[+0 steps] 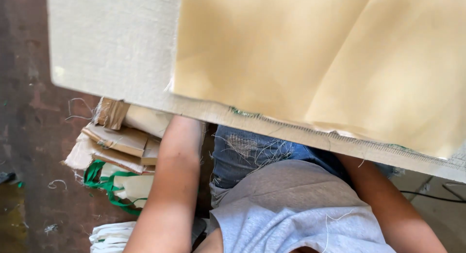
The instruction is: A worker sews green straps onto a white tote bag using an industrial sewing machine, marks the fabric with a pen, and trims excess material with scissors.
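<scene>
A yellow-tan fabric sheet [315, 54] lies over an off-white woven cloth [111, 44] that covers a work surface filling the upper part of the view. A stitched hem with green thread [340, 139] runs along the near edge. Both my forearms reach under that edge: the left one [170, 175] at centre left, the right one [383, 199] at lower right. Neither of my hands shows; both are hidden beneath the cloth-covered surface. My grey shirt and ripped jeans [247, 151] are below.
On the floor to the left lies a pile of cardboard pieces [121, 139] and folded cloth with green straps [104, 182]. White folded material [109, 236] sits at the bottom. Loose threads litter the dark floor [29, 136]. A black cable [437, 197] runs at right.
</scene>
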